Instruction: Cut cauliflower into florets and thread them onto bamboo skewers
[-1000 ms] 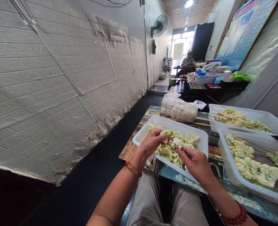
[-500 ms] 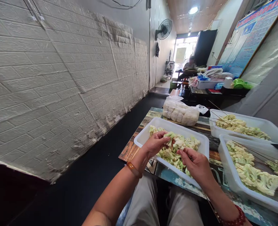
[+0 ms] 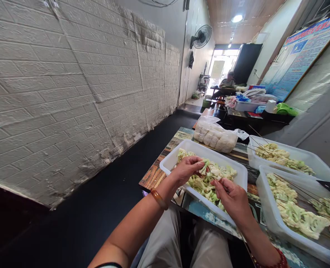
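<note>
Over a white plastic tub [image 3: 169,158] of cauliflower pieces [image 3: 201,186], my left hand [image 3: 188,167] pinches a pale green-and-white cauliflower floret [image 3: 206,163]. My right hand [image 3: 230,193] is closed a little to the right, thumb against the fingers, on a thin skewer [image 3: 245,243]. The skewer's rear part shows below that hand, beside the forearm. Its tip points toward the floret; whether it has gone in is too small to tell.
To the right stand a nearer tub [image 3: 265,208] and a farther tub [image 3: 318,156], both with skewered cauliflower. A clear bag of pale rounded lumps [image 3: 215,137] lies behind my tub. A brick-patterned wall [image 3: 98,93] runs along the left. A person [image 3: 228,80] sits far back.
My left fingers have shifted slightly on the floret, covering more of it. Both hands stay over the tub. The camera view has tilted a little.
</note>
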`<state>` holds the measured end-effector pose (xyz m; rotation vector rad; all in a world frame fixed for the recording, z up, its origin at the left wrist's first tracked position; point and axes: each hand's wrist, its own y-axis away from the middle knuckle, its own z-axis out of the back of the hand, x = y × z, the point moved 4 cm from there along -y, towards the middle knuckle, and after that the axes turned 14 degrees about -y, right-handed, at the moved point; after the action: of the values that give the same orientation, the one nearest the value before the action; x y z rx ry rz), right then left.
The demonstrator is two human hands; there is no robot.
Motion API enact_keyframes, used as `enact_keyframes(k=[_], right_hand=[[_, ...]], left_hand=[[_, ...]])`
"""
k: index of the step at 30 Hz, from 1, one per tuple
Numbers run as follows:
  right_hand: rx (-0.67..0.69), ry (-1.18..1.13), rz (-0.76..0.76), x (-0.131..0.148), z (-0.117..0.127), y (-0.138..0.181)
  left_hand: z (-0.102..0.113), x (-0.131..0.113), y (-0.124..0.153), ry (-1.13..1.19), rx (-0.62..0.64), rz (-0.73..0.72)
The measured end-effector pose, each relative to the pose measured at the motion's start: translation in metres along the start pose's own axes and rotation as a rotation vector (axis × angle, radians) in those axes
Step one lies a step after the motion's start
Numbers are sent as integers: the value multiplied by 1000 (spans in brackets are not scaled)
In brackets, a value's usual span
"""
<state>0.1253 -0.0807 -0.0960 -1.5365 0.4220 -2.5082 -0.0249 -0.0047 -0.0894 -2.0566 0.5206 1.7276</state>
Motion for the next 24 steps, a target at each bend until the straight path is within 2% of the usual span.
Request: enact_keyframes(k=[6, 13, 17, 24], right_hand=[[37, -61, -49, -9, -1, -1], [56, -174, -107, -7, -2, 0], [46, -198, -125, -7, -2, 0], [16, -254, -143, -7, -4, -3]], left_hand=[[2, 1, -2, -76, 1, -21], [1, 0, -3, -137, -7, -28], [0, -2, -2, -146, -21, -26], [-3, -3, -1, -186, 30, -19]])
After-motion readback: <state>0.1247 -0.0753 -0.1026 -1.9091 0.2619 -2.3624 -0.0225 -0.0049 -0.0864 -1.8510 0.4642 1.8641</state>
